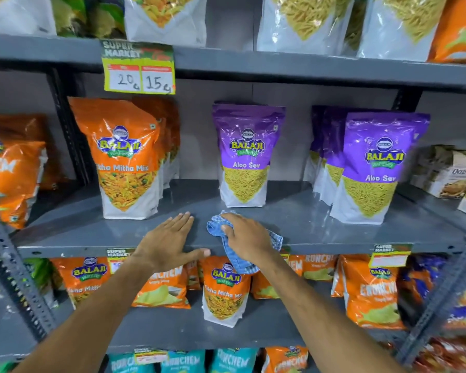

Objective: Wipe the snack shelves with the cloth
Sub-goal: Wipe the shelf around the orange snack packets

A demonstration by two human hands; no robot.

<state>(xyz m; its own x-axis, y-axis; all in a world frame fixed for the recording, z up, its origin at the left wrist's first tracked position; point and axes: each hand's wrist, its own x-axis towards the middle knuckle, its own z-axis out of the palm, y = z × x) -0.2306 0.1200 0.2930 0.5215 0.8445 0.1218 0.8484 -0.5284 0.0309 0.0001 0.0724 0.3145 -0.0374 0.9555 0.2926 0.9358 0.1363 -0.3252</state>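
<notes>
Nearest: two bare forearms reaching in from the bottom edge toward the middle shelf (334, 232), grey metal, front lip level with the wrists.

Left hand (170, 242): open, palm down, fingers spread flat on the shelf near its front edge, thumb hooked along the lip. Holding nothing; reads as a brace.

Right hand (246, 238): just right of the left, closed down over the blue checked cloth (215, 224), pressing it against the shelf surface. Cloth bunched under the palm, one fold poking out to the left of the fingers, a loose tail hanging over the front lip toward the shelf below.

Handling, as judged: cloth soft, light, limp; no stiffness, so takes the shape of the hand. Best held bunched in the palm with flat pressure from the fingers. Hanging tail likely to drag or snag on price tags along the lip; worth gathering in.

Farther back on the same shelf: orange Tikha Mitha Mix pouch (125, 160) standing upright at left, just beyond the left hand. Purple Aloo Sev pouch (246, 154) upright straight beyond the cloth. More purple pouches (374, 168) at right, well apart. Pouches look light and easily tipped by a sweeping hand.

Bare strip between hands and pouches looks like the current wiping zone.

Above and farthest: yellow price tag (139, 67) on the upper shelf edge.
</notes>
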